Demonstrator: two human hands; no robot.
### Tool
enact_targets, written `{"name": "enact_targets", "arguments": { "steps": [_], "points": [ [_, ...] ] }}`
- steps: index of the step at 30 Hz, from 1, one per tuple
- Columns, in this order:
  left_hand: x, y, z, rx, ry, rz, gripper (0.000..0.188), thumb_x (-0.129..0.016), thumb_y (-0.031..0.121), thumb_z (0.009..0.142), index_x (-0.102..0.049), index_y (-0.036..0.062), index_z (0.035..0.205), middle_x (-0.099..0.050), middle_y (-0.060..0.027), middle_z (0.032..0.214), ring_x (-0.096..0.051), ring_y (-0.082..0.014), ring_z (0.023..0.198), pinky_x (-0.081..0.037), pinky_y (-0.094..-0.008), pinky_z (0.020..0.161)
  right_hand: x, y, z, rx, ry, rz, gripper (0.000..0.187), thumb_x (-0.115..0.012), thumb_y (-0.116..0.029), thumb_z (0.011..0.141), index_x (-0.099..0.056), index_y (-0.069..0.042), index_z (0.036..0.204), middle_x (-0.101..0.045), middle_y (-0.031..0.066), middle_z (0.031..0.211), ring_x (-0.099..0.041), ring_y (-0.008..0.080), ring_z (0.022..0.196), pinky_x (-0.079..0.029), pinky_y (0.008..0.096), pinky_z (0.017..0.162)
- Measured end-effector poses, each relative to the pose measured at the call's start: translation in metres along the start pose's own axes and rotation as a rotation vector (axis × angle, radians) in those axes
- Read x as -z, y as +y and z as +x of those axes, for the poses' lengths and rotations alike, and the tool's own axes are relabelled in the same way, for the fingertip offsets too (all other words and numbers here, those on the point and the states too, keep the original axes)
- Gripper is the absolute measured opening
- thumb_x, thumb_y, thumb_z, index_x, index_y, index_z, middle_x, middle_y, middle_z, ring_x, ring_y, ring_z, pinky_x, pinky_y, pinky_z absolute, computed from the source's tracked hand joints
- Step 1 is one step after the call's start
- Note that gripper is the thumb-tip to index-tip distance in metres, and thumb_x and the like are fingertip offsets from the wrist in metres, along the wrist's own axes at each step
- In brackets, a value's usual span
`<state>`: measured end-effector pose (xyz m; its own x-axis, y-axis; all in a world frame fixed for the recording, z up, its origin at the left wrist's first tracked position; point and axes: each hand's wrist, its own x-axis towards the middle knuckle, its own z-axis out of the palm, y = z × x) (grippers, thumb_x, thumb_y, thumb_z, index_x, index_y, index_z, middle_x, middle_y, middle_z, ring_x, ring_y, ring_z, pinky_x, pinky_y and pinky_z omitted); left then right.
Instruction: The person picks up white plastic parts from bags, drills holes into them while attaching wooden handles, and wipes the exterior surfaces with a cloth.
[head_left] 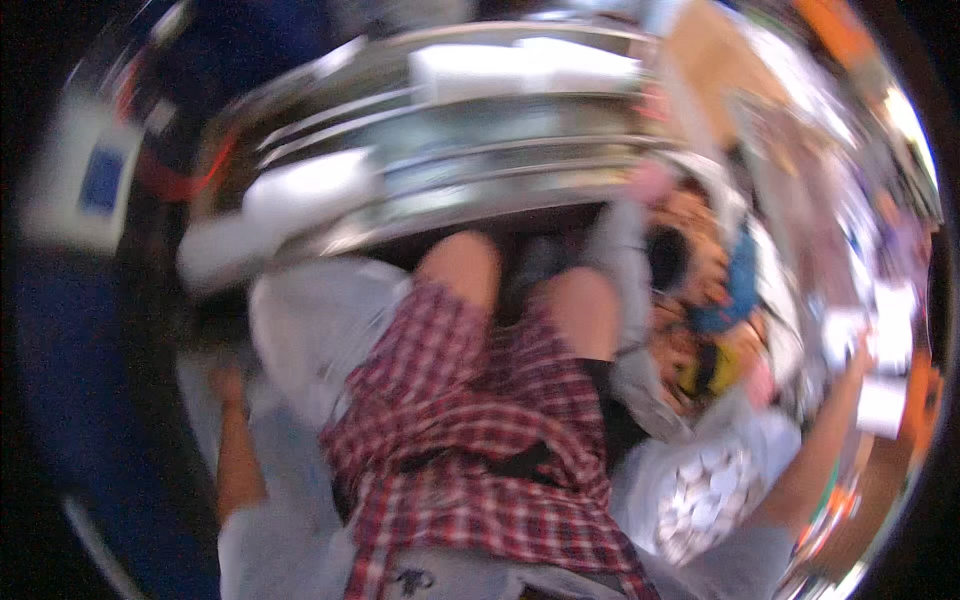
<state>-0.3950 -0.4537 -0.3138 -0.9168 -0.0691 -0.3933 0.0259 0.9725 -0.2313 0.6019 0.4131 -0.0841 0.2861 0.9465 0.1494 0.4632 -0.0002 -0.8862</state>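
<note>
The whole picture is smeared by motion. My left hand [228,382] hangs low at the left, beside a pale translucent bag [320,330]; its fingers are too blurred to read. Far out to the right, my right hand [861,350] is at a white object [843,328] whose kind I cannot make out. Whether its fingers grip or only touch that object is unclear. Between my right arm and my lap sits a clear plastic bag [705,495] filled with several small, round, white pieces.
Ahead of my knees stands a long metal frame [510,190] with white rolls [470,72] along it and another white roll [312,188] at its left. To the right of my legs is an open sack [625,260] of mixed brown, blue and yellow items [695,260]. A cardboard sheet [720,75] leans behind.
</note>
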Motion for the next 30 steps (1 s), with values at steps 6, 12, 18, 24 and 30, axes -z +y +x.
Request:
{"name": "enact_targets", "arguments": {
  "steps": [6,12,18,24,30],
  "points": [
    [-0.083,0.047,-0.001,0.089,-0.267,-0.199,0.077,-0.068,0.032,0.076,-0.031,0.0065,0.139,-0.032,-0.0156,0.143,-0.039,-0.0356,0.126,-0.037,-0.0463,0.1,-0.063,-0.032,-0.028,0.56,-0.103,-0.614,0.072,-0.064,-0.037,0.084,-0.034,0.004,0.134,-0.036,0.0224,0.136,-0.042,0.031,0.12,-0.032,0.0364,0.102],
    [-0.114,0.072,-0.038,-0.529,-0.055,0.364,0.061,-0.055,0.026,0.085,-0.031,0.0072,0.138,-0.027,-0.0105,0.145,-0.032,-0.0285,0.131,-0.023,-0.0501,0.107,-0.19,-0.154,-0.202,0.576,-0.606,-0.804,0.051,-0.058,-0.013,0.087,-0.038,-0.001,0.133,-0.042,0.0172,0.134,-0.044,0.0308,0.12,-0.032,0.0381,0.102],
    [-0.124,0.128,-0.008,-0.771,-0.093,0.49,0.049,-0.05,0.023,0.087,-0.042,0.0081,0.132,-0.04,-0.0104,0.138,-0.035,-0.0282,0.13,-0.02,-0.0517,0.107,-0.205,-0.217,-0.241,0.593,-0.731,-0.901,0.051,-0.058,-0.01,0.086,-0.039,-0.002,0.132,-0.043,0.0143,0.133,-0.042,0.0271,0.123,-0.032,0.0369,0.102],
    [-0.099,0.109,-0.015,-0.848,-0.308,0.64,0.044,-0.048,0.022,0.087,-0.049,0.0085,0.128,-0.047,-0.0104,0.133,-0.035,-0.028,0.129,-0.02,-0.0532,0.106,-0.227,-0.254,-0.28,0.462,-0.787,-0.833,0.052,-0.06,-0.011,0.085,-0.041,-0.008,0.133,-0.042,0.0109,0.134,-0.042,0.029,0.122,-0.04,0.0373,0.095],
    [-0.078,0.05,-0.042,-0.913,0.015,0.766,0.031,-0.05,0.019,0.086,-0.061,0.0123,0.114,-0.059,-0.0102,0.116,-0.047,-0.0271,0.118,-0.02,-0.0533,0.105,-0.263,-0.26,-0.308,0.473,-0.866,-0.741,0.049,-0.059,-0.009,0.087,-0.041,-0.008,0.133,-0.045,0.0095,0.132,-0.044,0.0241,0.121,-0.043,0.0346,0.09]
  ]
}}
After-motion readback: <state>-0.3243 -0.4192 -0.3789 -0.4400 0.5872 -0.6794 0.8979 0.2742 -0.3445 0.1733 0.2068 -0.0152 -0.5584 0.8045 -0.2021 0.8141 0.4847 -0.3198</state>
